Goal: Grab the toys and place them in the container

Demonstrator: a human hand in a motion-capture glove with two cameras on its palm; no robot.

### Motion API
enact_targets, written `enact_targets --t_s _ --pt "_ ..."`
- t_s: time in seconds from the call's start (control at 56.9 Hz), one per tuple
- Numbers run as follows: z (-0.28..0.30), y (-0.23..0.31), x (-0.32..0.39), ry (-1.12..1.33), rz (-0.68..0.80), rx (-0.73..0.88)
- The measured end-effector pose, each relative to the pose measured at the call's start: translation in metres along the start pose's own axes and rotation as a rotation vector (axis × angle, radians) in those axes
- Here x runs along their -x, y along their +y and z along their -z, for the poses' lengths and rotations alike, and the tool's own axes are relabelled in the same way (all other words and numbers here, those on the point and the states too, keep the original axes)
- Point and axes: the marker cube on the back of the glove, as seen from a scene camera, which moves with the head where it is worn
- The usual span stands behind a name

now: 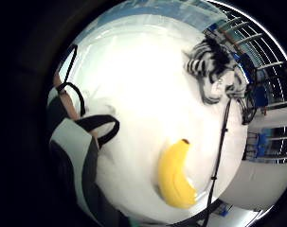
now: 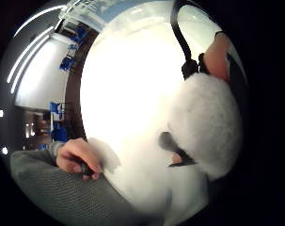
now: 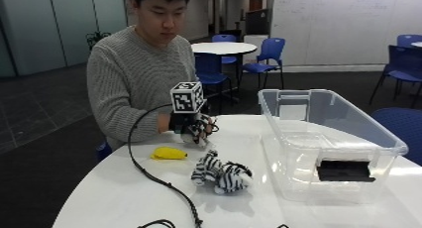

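Small white fluffy plush toy is up off the table, held in the black-gloved right hand, fingers curled round it, w/ the toy poking out below the glove; in the thumb side palm view the same white fuzzy toy sits right against the palm, a dark bit showing at its edge. Hand hangs above the round white table, near the person's chest, betw. the person and the other toys. Yellow plastic banana lies flat on the table just below and beside the hand; little finger side palm view shows it on the white top w/ its dark tip pointing toward the striped toy. Black-and-white striped plush zebra lies on its side nearer the camera, near the banana but apart from it, also seen in the palm view by the table edge. Clear plastic rectangular container stands on the table beside the zebra. Bare left hand rests at the table edge, fingers curled
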Motion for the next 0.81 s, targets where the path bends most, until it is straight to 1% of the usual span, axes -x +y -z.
enact_targets --t_s 0.105,0.228,0.299,0.351,0.369,0.404,0.457,0.527,0.58,0.597,0.65,0.685,0.738,0.808 --pt "0.044 -0.011 0.001 -0.001 0.043 -0.024" --pt "0.148 -0.059 -0.022 0.108 0.051 -0.161" --pt "0.205 -0.082 -0.027 0.098 0.175 -0.224" --pt "0.236 -0.105 -0.031 0.108 0.101 -0.268" --pt "0.245 -0.111 -0.031 0.112 0.094 -0.279" --pt "0.257 -0.121 -0.030 0.115 0.129 -0.290" --pt "0.266 -0.135 -0.027 0.108 0.191 -0.285" --pt "0.265 -0.161 -0.021 0.020 0.167 -0.242" --pt "0.258 -0.181 -0.022 -0.014 0.187 -0.215" --pt "0.256 -0.190 -0.020 -0.040 0.167 -0.206" --pt "0.249 -0.220 -0.010 -0.165 0.007 -0.172" --pt "0.241 -0.243 -0.004 -0.199 -0.043 -0.155" --pt "0.223 -0.280 0.002 -0.162 -0.055 -0.144" --pt "0.195 -0.325 -0.003 0.032 -0.045 -0.132"
